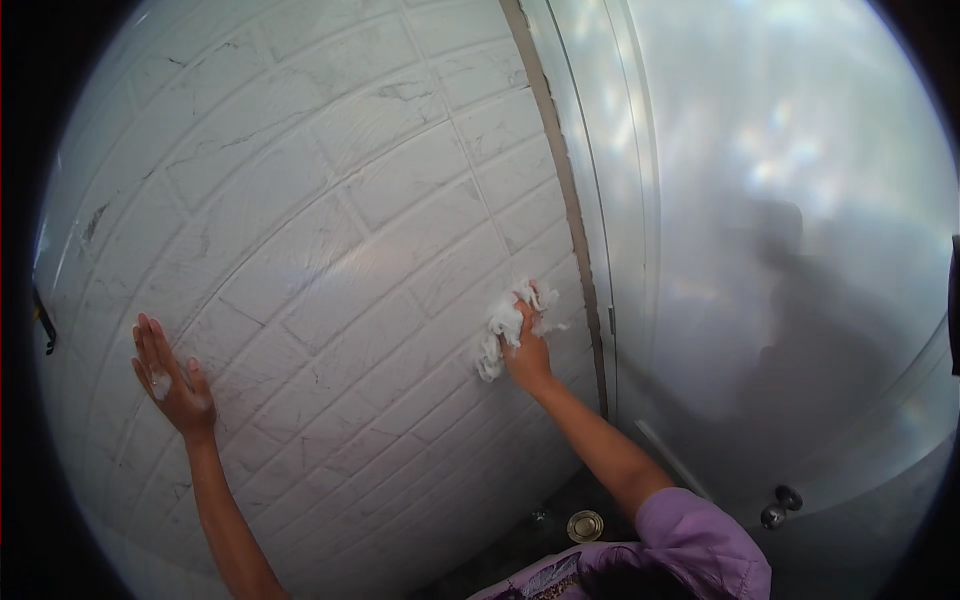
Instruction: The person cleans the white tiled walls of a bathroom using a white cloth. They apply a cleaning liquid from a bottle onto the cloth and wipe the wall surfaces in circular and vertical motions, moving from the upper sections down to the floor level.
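Observation:
A mesh bath pouf [505,319], white and ruffled, is pressed against the marble-look tile wall [360,300] near its right edge. My right hand [529,356] is shut on the pouf, with some fingers hidden in its folds. To the left, my left hand [172,382] rests against the same wall, fingers extended upward and thumb apart. White foam lies on the back of that hand near the fingers. Wet-looking streaks and reflections show on the tiles.
A glossy white door [720,315] with a round metal knob [774,516] stands on the right, beside its frame. Below, a round brass-coloured fitting [585,526] lies on the dark floor. A black object [45,322] juts in at the far left.

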Demonstrator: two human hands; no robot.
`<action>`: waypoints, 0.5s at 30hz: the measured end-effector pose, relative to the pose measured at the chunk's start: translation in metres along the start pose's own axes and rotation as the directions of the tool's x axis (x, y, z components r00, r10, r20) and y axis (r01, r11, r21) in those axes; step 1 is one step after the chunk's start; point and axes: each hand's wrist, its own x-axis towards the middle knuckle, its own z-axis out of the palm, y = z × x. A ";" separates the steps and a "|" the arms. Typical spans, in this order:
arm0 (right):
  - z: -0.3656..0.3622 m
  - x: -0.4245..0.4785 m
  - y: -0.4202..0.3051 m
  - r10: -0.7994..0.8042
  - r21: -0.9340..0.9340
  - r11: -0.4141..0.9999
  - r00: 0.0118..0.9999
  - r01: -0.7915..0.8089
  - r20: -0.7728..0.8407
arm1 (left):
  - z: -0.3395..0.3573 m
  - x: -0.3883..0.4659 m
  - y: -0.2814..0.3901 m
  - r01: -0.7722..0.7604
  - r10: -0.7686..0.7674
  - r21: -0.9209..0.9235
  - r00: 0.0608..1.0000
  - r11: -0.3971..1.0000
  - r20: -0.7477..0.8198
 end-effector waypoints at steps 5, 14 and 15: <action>-0.031 -0.097 0.003 0.168 0.031 0.984 0.965 -0.178 0.203 | -0.010 0.005 0.000 -0.011 0.011 0.000 0.999 1.000 -0.031; -0.176 -0.212 -0.062 0.422 0.004 0.906 0.906 -0.422 -0.022 | -0.009 -0.029 0.019 0.112 -0.114 -0.072 0.993 0.991 -0.025; -0.198 -0.223 -0.074 0.452 -0.018 0.891 0.891 -0.454 -0.049 | -0.012 -0.044 0.030 0.151 -0.153 -0.086 0.988 0.985 -0.014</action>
